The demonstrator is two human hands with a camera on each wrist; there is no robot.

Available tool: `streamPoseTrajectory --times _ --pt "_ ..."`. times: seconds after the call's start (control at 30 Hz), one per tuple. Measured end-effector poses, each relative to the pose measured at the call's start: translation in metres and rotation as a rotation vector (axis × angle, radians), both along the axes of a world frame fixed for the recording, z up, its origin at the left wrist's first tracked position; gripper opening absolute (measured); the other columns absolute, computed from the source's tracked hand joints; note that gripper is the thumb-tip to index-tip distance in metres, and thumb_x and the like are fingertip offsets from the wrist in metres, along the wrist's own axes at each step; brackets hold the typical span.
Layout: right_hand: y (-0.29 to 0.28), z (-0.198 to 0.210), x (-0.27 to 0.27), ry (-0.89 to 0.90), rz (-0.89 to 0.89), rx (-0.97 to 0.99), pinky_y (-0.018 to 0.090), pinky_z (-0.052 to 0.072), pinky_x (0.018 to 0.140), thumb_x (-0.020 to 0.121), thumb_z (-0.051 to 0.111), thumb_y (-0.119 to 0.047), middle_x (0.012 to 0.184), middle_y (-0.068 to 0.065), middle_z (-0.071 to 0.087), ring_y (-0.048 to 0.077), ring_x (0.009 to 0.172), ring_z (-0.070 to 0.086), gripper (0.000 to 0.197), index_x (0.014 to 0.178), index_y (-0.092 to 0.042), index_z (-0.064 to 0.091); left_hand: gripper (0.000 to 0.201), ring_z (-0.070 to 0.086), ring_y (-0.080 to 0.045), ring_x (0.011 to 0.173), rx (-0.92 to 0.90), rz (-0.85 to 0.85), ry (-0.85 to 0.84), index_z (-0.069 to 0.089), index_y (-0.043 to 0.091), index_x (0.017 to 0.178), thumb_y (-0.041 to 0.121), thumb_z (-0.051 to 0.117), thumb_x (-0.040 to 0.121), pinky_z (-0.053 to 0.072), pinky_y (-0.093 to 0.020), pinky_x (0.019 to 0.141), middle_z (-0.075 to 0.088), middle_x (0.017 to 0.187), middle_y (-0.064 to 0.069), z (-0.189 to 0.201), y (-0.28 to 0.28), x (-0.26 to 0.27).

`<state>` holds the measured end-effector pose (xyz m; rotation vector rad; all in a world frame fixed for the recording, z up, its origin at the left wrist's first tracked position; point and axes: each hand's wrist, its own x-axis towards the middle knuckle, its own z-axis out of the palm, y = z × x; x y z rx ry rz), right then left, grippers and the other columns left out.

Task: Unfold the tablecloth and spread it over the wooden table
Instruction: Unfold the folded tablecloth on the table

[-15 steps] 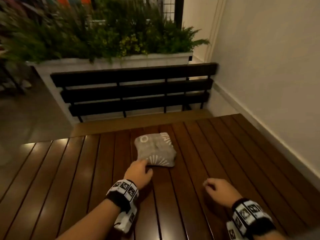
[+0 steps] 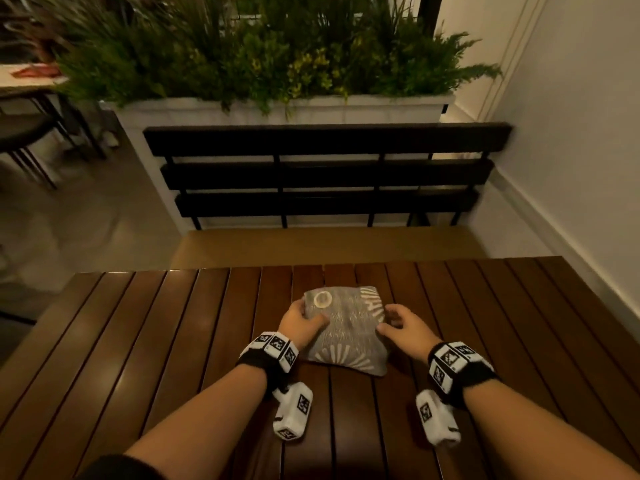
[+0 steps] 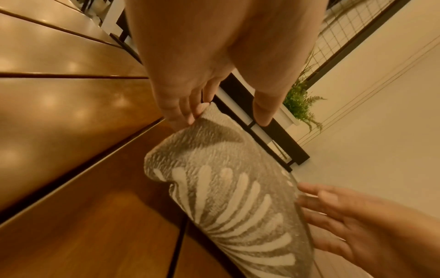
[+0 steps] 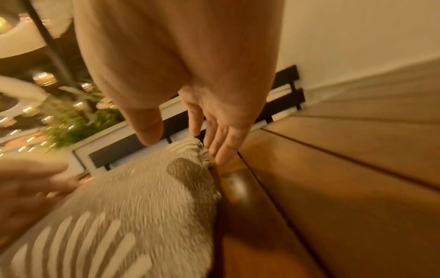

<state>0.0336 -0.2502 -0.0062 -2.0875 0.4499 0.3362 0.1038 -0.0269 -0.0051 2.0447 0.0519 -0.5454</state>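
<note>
A folded grey tablecloth [image 2: 346,334] with cream fan and ring patterns lies in a thick bundle on the dark slatted wooden table [image 2: 173,341]. My left hand [image 2: 310,313] holds its left edge, fingers curled round the side and thumb on top. In the left wrist view those fingertips [image 3: 197,112] meet the tablecloth [image 3: 226,188] at its corner. My right hand [image 2: 388,320] sits at the right edge with straight, spread fingers. In the right wrist view its fingertips [image 4: 219,154] reach the tablecloth [image 4: 142,197] at its side, thumb above it.
A black slatted bench [image 2: 325,174] stands past the table's far edge, with a white planter [image 2: 277,109] of green plants behind it. A pale wall [image 2: 588,168] runs close along the table's right side. Another table and chair [image 2: 20,84] stand far left.
My right hand has come in from the bare table to the cloth's right edge. My left hand has shifted from the near corner up along the left edge.
</note>
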Motion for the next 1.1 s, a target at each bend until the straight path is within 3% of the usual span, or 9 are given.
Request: streamPoseTrajectory --times 0.13,0.27,0.33,0.47,0.63,0.83,0.93,1.0,1.1 --pt "-0.001 -0.019 0.037 0.134 -0.049 0.234 0.039 0.044 0.102 0.083 0.071 -0.025 0.132 0.004 0.055 0.022 0.116 0.056 0.062 0.136 -0.012 0.041 0.066 0.058 -0.029 0.115 0.018 0.015 0.148 0.046 0.004 0.132 0.032 0.075 0.08 0.046 -0.035 0.099 0.058 0.129 -0.011 -0.013 -0.007 0.022" --pt "-0.008 -0.026 0.06 0.2 -0.075 0.324 0.042 0.045 0.102 0.078 0.076 -0.017 0.113 0.004 0.062 0.024 0.111 0.059 0.044 0.115 -0.015 0.053 0.065 0.064 -0.028 0.106 -0.071 0.025 0.304 0.051 0.003 0.129 0.032 0.077 0.077 0.05 -0.044 0.098 0.064 0.121 -0.013 -0.025 -0.008 0.038" --pt "-0.009 -0.028 0.068 0.233 -0.065 0.398 0.047 0.043 0.104 0.076 0.077 -0.015 0.111 0.004 0.065 0.026 0.11 0.06 0.035 0.104 -0.02 0.058 0.069 0.063 -0.027 0.105 -0.11 0.048 0.304 0.046 0.004 0.134 0.026 0.078 0.077 0.051 -0.042 0.096 0.062 0.12 -0.012 -0.03 -0.008 0.045" --pt "-0.004 -0.03 0.079 0.186 -0.021 0.399 0.043 0.042 0.105 0.073 0.079 -0.02 0.114 0.002 0.066 0.02 0.109 0.061 0.045 0.113 -0.026 0.059 0.086 0.054 -0.025 0.117 -0.159 0.114 0.196 0.028 0.011 0.146 0.022 0.077 0.076 0.046 -0.036 0.097 0.051 0.133 -0.009 -0.033 -0.011 0.051" --pt "0.002 -0.024 0.081 0.012 -0.072 0.403 0.033 0.044 0.095 0.076 0.075 -0.004 0.106 -0.002 0.064 0.011 0.095 0.06 0.043 0.102 -0.028 0.052 0.058 0.058 -0.016 0.094 -0.12 0.076 0.055 0.045 0.012 0.122 0.02 0.079 0.075 0.048 -0.024 0.072 0.057 0.109 -0.003 -0.028 -0.008 0.056" --pt "-0.001 -0.014 0.064 -0.18 -0.046 0.319 0.034 0.047 0.096 0.074 0.077 -0.006 0.116 0.0 0.064 0.014 0.106 0.061 0.058 0.125 -0.015 0.051 0.04 0.052 -0.005 0.066 -0.133 -0.051 -0.1 0.045 0.017 0.087 0.001 0.078 0.072 0.043 -0.011 0.056 0.054 0.079 0.004 -0.013 0.001 0.053" --pt "0.002 -0.009 0.051 -0.185 -0.017 0.297 0.035 0.048 0.097 0.075 0.077 -0.007 0.117 0.003 0.064 0.014 0.107 0.061 0.055 0.124 -0.012 0.053 0.048 0.056 -0.01 0.072 -0.199 -0.027 -0.115 0.041 0.012 0.094 -0.008 0.076 0.068 0.047 -0.013 0.056 0.057 0.086 0.0 -0.012 0.003 0.045" --pt "0.006 -0.008 0.044 -0.162 -0.008 0.277 0.038 0.047 0.099 0.075 0.077 -0.008 0.118 0.005 0.062 0.017 0.108 0.061 0.053 0.122 -0.012 0.052 0.058 0.058 -0.011 0.082 -0.229 -0.017 -0.068 0.039 0.012 0.111 -0.008 0.075 0.07 0.049 -0.014 0.059 0.058 0.1 -0.003 -0.009 0.002 0.038" --pt "0.011 -0.008 0.041 -0.152 -0.032 0.151 0.035 0.041 0.104 0.076 0.077 -0.014 0.122 0.003 0.046 0.018 0.111 0.053 0.051 0.12 -0.011 0.052 0.07 0.058 -0.014 0.099 -0.206 -0.012 -0.039 0.034 0.013 0.131 0.001 0.074 0.076 0.049 -0.017 0.076 0.055 0.114 -0.002 -0.006 -0.001 0.028"
